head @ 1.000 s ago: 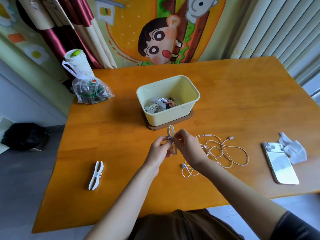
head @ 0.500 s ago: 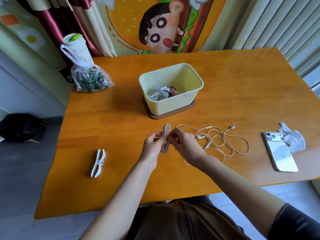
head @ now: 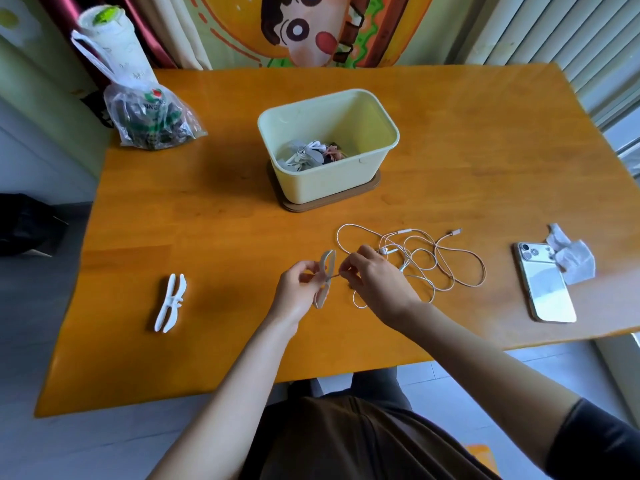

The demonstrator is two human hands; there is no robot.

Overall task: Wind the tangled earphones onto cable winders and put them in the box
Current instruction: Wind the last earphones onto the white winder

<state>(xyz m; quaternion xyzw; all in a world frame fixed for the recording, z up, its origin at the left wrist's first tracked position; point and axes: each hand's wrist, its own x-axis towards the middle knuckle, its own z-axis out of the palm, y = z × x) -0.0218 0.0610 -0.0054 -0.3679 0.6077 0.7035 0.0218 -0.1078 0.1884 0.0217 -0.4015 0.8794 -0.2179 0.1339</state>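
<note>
Versus half a second back, the hands are slightly further apart and a short stretch of cable now runs taut between them. Left hand (head: pixel 298 292), fingers curled, grips a cable winder (head: pixel 325 275) upright above the desk (head: pixel 207 209). Right hand (head: pixel 374 282) pinches the earphones (head: pixel 433 261) cable just beside the winder's middle. The rest of the cable lies tangled on the desk to the right, near the box (head: pixel 332 188).

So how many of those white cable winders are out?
2: one winder in the left hand, one winder lying left on the table. The box may hide more.
</note>
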